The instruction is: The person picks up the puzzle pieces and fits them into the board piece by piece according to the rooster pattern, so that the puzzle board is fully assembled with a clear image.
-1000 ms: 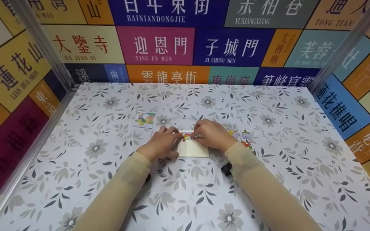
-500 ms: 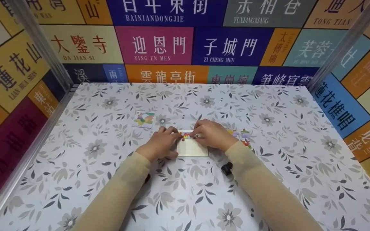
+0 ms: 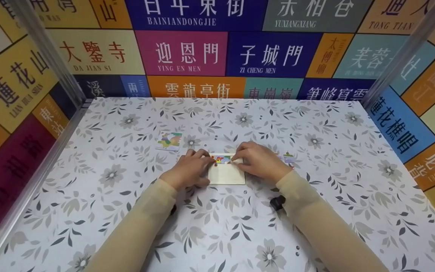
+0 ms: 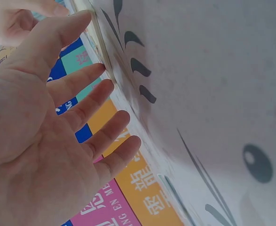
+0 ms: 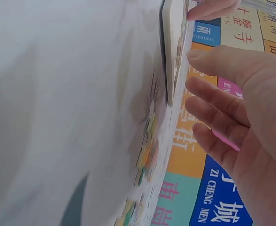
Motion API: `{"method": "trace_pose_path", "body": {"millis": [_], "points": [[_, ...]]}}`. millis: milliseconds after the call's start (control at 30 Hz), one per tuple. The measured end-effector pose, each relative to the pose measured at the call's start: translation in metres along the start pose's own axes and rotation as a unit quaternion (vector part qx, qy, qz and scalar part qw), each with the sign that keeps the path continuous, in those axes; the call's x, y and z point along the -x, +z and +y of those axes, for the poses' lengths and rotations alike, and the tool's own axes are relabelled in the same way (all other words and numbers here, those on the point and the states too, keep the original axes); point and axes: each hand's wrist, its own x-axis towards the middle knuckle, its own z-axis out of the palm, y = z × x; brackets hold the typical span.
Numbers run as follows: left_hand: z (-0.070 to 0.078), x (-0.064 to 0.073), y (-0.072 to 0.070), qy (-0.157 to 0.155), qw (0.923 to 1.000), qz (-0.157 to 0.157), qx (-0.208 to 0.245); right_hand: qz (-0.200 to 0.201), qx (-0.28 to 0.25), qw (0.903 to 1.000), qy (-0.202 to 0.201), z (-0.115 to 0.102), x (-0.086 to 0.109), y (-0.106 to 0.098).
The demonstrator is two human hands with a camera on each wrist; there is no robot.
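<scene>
A small pale puzzle board (image 3: pixel 227 176) lies on the table, with colourful jigsaw pieces (image 3: pixel 222 160) along the left of its far edge. At its left side, my left hand (image 3: pixel 191 168) rests with its thumb and fingers spread; in the left wrist view this hand (image 4: pixel 48 113) touches the board's edge with straight fingers. Over the board's far right corner is my right hand (image 3: pixel 259 160). The right wrist view shows the right hand (image 5: pixel 250 103) with relaxed fingers and nothing visible between them. Its fingertips hover by the board (image 5: pixel 173 47); whether they touch it is hard to tell.
Loose jigsaw pieces (image 3: pixel 288 157) lie right of the board, partly hidden by the right hand. A picture card or puzzle section (image 3: pixel 169 141) sits at the far left of the board. Printed panels (image 3: pixel 187 53) wall in the floral-covered table (image 3: pixel 127 211).
My right hand has drawn back to the right from the pieces on the board, uncovering more of them and hiding some loose pieces. The left hand has stayed in place.
</scene>
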Motion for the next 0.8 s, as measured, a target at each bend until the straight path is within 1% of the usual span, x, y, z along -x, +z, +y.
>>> {"method": "trace_pose_path", "body": {"millis": [133, 267, 367, 533, 800], "points": [[-0.001, 0.0, 0.001, 0.005, 1.0, 0.003, 0.003, 0.009, -0.001, 1.0, 0.003, 0.004, 0.008, -0.003], [-0.001, 0.001, 0.001, 0.015, 0.9998, 0.012, 0.005, 0.02, -0.003, 0.9998, 0.004, 0.009, 0.015, -0.005], [-0.001, 0.001, 0.001, 0.019, 0.9997, 0.016, 0.002, 0.019, -0.005, 0.9997, 0.015, 0.015, 0.022, -0.005], [-0.001, 0.0, 0.002, 0.015, 0.9998, 0.013, 0.0, 0.024, -0.002, 0.9994, 0.024, 0.023, 0.031, -0.007], [0.0, -0.001, 0.002, 0.009, 0.9999, 0.005, 0.0, 0.04, -0.013, 0.9989, 0.019, 0.032, 0.042, -0.011]]}}
